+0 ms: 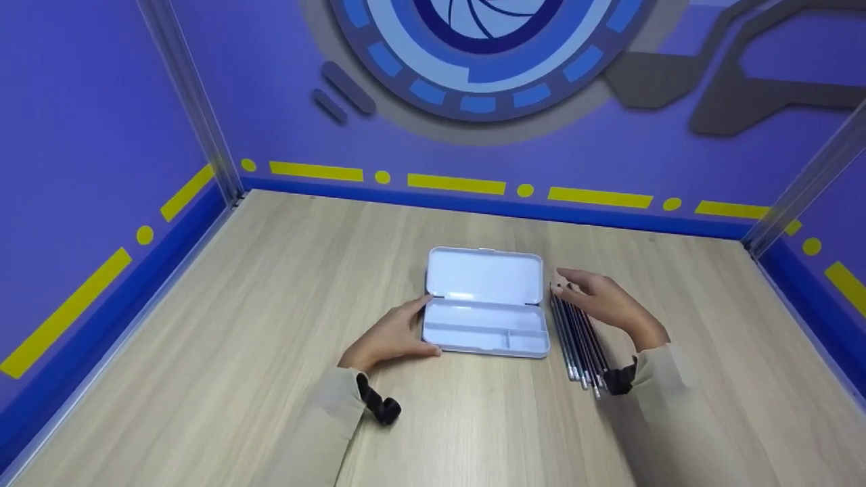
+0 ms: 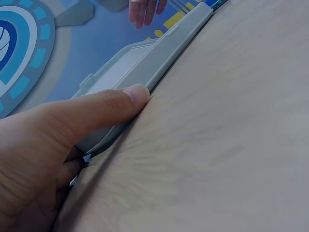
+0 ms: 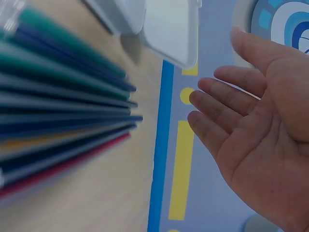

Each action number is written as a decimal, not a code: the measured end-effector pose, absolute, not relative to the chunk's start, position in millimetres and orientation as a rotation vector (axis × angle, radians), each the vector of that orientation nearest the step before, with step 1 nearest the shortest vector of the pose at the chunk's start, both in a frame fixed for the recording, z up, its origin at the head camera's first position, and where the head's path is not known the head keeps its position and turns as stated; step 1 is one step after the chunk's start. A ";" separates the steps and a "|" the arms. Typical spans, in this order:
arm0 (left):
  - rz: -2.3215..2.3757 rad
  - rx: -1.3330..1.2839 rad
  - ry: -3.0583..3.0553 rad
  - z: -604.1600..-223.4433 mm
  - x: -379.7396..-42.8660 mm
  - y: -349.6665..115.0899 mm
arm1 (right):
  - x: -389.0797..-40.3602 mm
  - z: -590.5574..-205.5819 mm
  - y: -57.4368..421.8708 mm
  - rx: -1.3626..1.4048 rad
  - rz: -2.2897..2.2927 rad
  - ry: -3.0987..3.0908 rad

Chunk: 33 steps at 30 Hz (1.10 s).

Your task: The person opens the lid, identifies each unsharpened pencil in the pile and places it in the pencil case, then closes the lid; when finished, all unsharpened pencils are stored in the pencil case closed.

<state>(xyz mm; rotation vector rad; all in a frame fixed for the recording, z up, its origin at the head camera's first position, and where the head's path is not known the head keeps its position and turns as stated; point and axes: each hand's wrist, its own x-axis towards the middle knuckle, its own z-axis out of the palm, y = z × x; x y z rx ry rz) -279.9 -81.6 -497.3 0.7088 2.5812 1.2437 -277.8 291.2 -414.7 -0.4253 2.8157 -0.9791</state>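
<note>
A white pencil case (image 1: pixel 467 314) lies open on the table, its lid (image 1: pixel 484 276) tilted back and its compartments holding nothing. My left hand (image 1: pixel 389 336) grips the case's left end, with the thumb (image 2: pixel 113 107) along the front edge and the fingers at the far left side, partly hidden. Right of the case lies a row of pencils (image 1: pixel 575 338), tips toward the back wall, eraser ends toward me; green, blue and red barrels show in the right wrist view. Just above their tips hovers my right hand (image 1: pixel 605 302), fingers spread and relaxed, nothing in the palm.
The light wood table (image 1: pixel 304 284) is bounded by a blue-purple back wall (image 1: pixel 433 152) with yellow marks and by side panels. Metal posts (image 1: pixel 203 115) stand at the corners. Black straps (image 1: pixel 379 400) circle both wrists over beige sleeves (image 1: pixel 318 419).
</note>
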 end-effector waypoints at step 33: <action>1.244 0.689 2.603 -499.9 -277.9 -82.0 | -249.3 -437.4 334.9 -0.147 -0.851 2.730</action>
